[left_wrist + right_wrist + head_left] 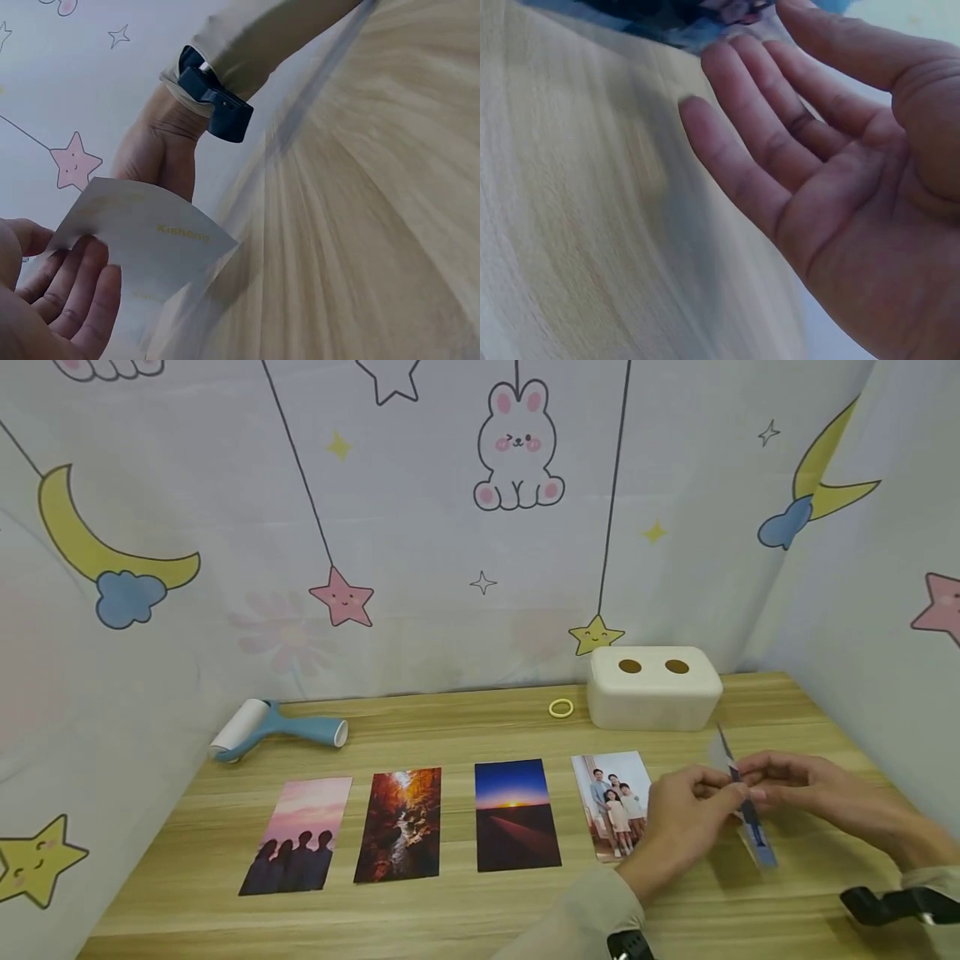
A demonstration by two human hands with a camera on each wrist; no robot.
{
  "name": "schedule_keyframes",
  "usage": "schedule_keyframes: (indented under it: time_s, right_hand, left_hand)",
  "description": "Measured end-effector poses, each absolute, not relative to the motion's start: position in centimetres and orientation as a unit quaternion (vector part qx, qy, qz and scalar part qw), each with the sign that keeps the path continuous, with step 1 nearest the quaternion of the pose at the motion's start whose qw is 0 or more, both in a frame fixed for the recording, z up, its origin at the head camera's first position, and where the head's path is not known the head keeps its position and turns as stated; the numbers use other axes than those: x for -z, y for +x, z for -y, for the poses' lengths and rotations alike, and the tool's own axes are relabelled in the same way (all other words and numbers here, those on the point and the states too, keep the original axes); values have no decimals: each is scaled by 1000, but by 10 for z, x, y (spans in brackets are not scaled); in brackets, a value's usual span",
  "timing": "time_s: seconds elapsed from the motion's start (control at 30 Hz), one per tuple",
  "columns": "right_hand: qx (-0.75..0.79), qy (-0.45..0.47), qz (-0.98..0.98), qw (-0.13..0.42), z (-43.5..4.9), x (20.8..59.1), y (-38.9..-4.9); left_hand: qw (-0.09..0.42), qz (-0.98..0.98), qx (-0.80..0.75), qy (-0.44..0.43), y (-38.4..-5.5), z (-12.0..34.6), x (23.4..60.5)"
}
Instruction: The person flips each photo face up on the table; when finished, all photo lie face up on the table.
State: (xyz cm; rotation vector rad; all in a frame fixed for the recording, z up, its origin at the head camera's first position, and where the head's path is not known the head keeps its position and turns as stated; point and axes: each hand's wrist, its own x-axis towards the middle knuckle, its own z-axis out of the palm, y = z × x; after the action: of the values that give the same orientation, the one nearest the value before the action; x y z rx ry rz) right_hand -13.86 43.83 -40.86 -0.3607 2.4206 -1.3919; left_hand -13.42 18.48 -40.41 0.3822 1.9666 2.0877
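Observation:
At the right of the head view, a photo print (753, 833) is held nearly edge-on above the table. My left hand (684, 814) pinches it between thumb and fingers from the left. From the other side, my right hand (825, 795) grips it with thumb and fingertips. Its pale back with faint yellow lettering shows in the left wrist view, where the print (161, 240) bends slightly. The right wrist view catches part of its dark, colourful face (686, 22) beyond the fingertips. Just left of my left hand lies a family photo (611, 810), partly covered by that hand.
Left of the family photo, a sunset road photo (516, 827), an autumn stream photo (400, 831) and a pink-sky silhouette photo (300, 839) lie in a row. Behind stand a white box with two holes (652, 702), a yellow ring (560, 708) and a blue-handled lint roller (281, 727).

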Motion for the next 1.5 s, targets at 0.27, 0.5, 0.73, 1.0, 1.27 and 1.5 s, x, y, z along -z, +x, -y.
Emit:
schedule_keyframes:
  time_s: [0.27,0.5,0.73,1.0,1.27,1.5]
  right_hand:
    - [465,-92,-872,122,-432,409,-137]
    - [475,-66,-872,99,-431,410,-137]
    - [443,-39,-894,62,-433,412,-140]
    - [438,-27,-898,37,-433,414,-140]
    - [426,-55,-903,0,-431,423,-144]
    - [400,-79,-913,-10,-430,431,-146]
  left_hand:
    - [123,-578,-799,111,-137,-183,405]
    - [72,-559,-818,112,-141,-181,407]
    - [23,-578,-807,117,-146,-178,413]
    - [13,-631,-769,106,-150,-174,420]
    - [24,-721,-687,93,-155,-171,426]
    - [31,-794,-595,119,-159,-171,432]
